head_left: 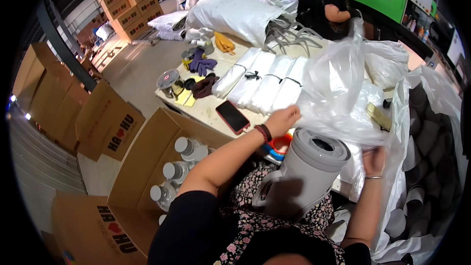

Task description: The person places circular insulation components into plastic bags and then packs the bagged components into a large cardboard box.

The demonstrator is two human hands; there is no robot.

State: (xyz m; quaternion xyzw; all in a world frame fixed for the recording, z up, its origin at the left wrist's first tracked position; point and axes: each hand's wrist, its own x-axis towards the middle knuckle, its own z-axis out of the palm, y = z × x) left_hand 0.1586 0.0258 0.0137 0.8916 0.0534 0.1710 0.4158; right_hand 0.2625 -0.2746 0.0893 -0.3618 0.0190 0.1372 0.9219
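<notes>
A large clear plastic bag [333, 81] stands spread out beyond the grey lidded jug [311, 181]. My left hand [284, 120] pinches the bag's near left edge, just above the jug's lid. At the opposite edge, my right hand [374, 161] has its fingers curled into the film, partly veiled by it. The jug rests upright, slightly tilted, against my flowered apron, its handle toward the left; neither hand touches it. Red and blue rings [280, 145] lie behind the jug, close to my left wrist.
Bundled clear bags [274, 81] and a phone [232, 117] lie on the table. An open carton [142, 167] of lidded clear containers stands left; a lined bin of grey cylinders [422, 152] stands right. A white sack [230, 17] lies at the back, a person [338, 7] beyond.
</notes>
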